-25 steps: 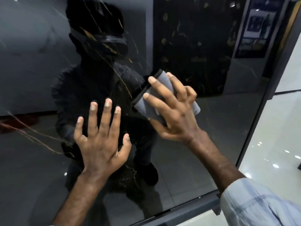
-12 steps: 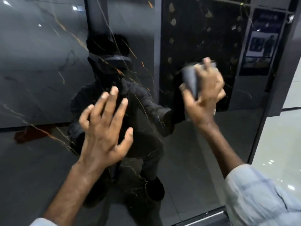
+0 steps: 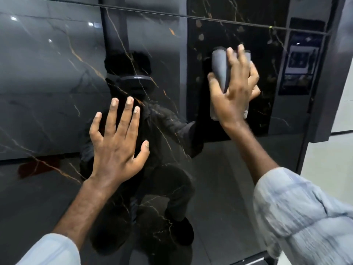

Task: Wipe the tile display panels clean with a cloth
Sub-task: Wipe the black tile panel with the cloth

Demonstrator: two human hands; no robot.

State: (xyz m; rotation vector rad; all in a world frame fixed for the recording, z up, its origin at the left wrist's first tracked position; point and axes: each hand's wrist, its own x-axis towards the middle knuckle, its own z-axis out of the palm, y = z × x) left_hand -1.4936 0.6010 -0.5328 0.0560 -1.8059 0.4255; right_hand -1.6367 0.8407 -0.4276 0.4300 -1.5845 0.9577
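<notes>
A glossy black tile panel with gold veins fills the view and mirrors the room and a person. My left hand lies flat on the panel at centre left, fingers spread and straight. At upper right, my right hand holds a folded grey cloth against the panel. Thumb and fingers wrap round the cloth, and part of it sticks out above and below the palm.
A dark metal frame borders the panel on the right, and a frame bar runs along the bottom right. A thin seam crosses the panel near the top. Pale glossy floor lies beyond the right edge.
My right hand carried the cloth up and to the right across the panel. The left hand lifted off the panel and now lies flat on it again. The view tilted upward.
</notes>
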